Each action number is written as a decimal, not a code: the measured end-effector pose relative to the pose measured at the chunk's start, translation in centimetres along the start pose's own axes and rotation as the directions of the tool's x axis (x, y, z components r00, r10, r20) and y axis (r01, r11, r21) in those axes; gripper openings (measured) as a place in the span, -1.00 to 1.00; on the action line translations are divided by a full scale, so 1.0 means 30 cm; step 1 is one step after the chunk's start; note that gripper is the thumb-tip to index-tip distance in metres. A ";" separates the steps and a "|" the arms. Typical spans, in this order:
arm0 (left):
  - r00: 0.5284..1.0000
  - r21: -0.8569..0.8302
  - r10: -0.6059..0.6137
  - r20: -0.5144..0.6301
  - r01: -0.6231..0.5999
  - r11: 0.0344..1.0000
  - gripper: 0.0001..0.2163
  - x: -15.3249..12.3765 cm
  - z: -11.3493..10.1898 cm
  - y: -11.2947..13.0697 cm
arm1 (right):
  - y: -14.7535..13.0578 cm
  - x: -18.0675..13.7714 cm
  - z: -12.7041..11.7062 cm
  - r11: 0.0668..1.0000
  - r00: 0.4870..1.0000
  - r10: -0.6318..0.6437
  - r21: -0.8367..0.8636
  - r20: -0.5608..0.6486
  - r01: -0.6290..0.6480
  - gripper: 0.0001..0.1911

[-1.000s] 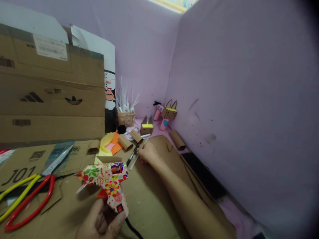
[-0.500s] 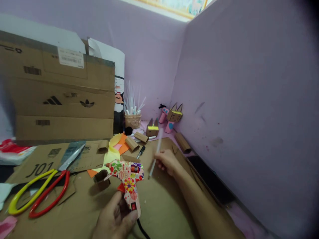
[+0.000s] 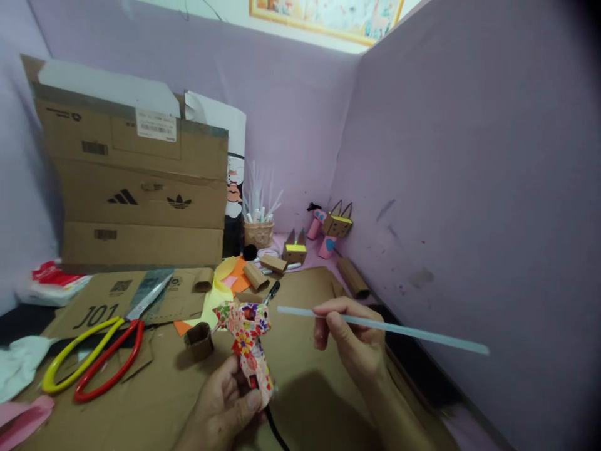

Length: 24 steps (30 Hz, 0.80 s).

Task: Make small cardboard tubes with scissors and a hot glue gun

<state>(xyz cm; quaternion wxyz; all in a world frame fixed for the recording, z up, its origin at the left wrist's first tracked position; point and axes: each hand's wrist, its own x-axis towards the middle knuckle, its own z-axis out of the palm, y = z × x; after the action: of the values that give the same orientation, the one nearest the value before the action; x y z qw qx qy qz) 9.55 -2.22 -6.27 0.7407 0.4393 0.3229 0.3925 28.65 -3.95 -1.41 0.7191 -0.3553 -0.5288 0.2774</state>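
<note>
My left hand [image 3: 220, 407] sits at six o'clock in my view, its fingers [image 3: 241, 404] curled tight around the grip of the floral glue gun [image 3: 246, 341], which stands nearly upright over the bench [image 3: 154, 401] with a black cord trailing from its base. My right hand [image 3: 352, 341], at about four o'clock from the gun, pinches a pale glue stick [image 3: 389, 327] between thumb and fingertips; the stick lies almost level, its left tip near the back of the gun but apart from it. At nine o'clock lie the red and yellow scissors [image 3: 89, 369], on flat cardboard marked "J01". At ten o'clock stands a cardboard box [image 3: 136, 194] bearing two Adidas logos and a white label too small to read.
</note>
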 end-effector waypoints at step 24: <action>0.992 0.191 0.117 -0.047 -0.106 0.976 -0.58 -0.019 0.025 0.027 | 0.053 -0.014 0.054 0.947 0.962 0.269 0.197 -0.057 -0.253 -0.80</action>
<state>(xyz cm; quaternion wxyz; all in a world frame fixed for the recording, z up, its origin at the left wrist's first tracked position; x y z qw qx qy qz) 9.66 -2.78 -5.16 0.6629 0.5134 0.3547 0.4138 26.96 -2.99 -2.62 0.7278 -0.3638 -0.4181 0.4038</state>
